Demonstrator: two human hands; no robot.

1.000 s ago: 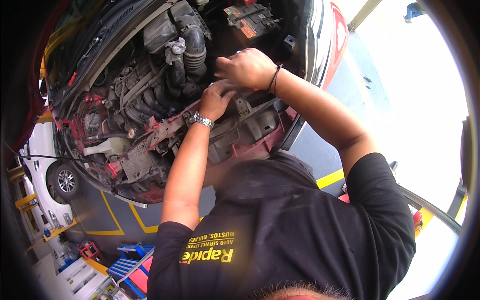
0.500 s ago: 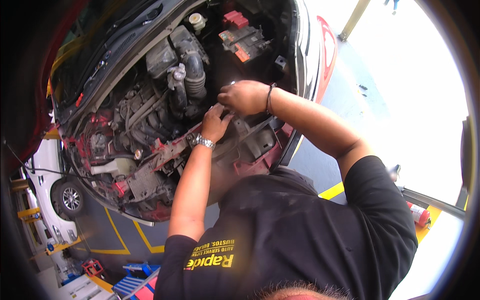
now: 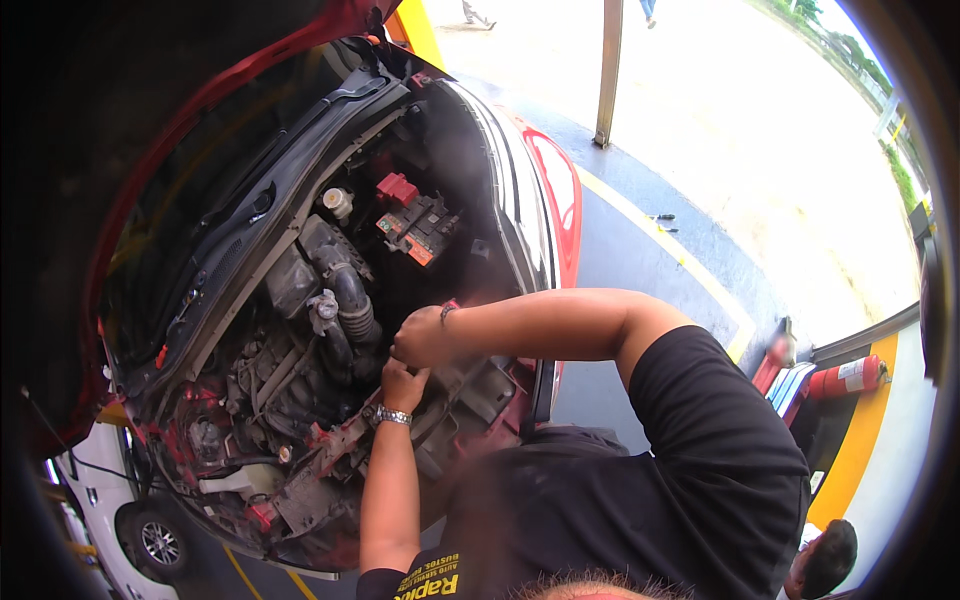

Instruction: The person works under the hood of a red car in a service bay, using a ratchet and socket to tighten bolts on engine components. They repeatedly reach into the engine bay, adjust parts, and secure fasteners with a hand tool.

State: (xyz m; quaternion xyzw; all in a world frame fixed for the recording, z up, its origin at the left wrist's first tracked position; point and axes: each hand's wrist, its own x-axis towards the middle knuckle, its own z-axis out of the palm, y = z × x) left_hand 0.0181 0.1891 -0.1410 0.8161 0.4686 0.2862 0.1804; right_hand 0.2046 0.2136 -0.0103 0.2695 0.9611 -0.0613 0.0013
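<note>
Both hands are close together over the front of an open engine bay, beside the black ribbed air intake hose point(image 3: 353, 302). My right hand point(image 3: 421, 338), with a dark band at the wrist, is curled closed with the knuckles up. Just below it, my left hand point(image 3: 402, 384), wearing a metal watch point(image 3: 393, 415), has its fingers bent up against the right hand. Whatever they grip is hidden under the fingers. The car's front panel point(image 3: 340, 440) runs beneath my left wrist. A car battery point(image 3: 424, 238) with a red terminal cover point(image 3: 397, 188) sits beyond my right hand.
The raised hood point(image 3: 150, 200) arches over the left side. A white-capped reservoir point(image 3: 338, 203) stands by the black air box point(image 3: 292, 278). To the right are a post point(image 3: 608, 80), a fire extinguisher point(image 3: 848, 376) and another person's head point(image 3: 828, 560). A white car's wheel point(image 3: 160, 540) shows lower left.
The view has shifted, so the engine bay and hands sit lower and further left. Both hands stay together at the front of the bay. Another person's head has come into view at lower right.
</note>
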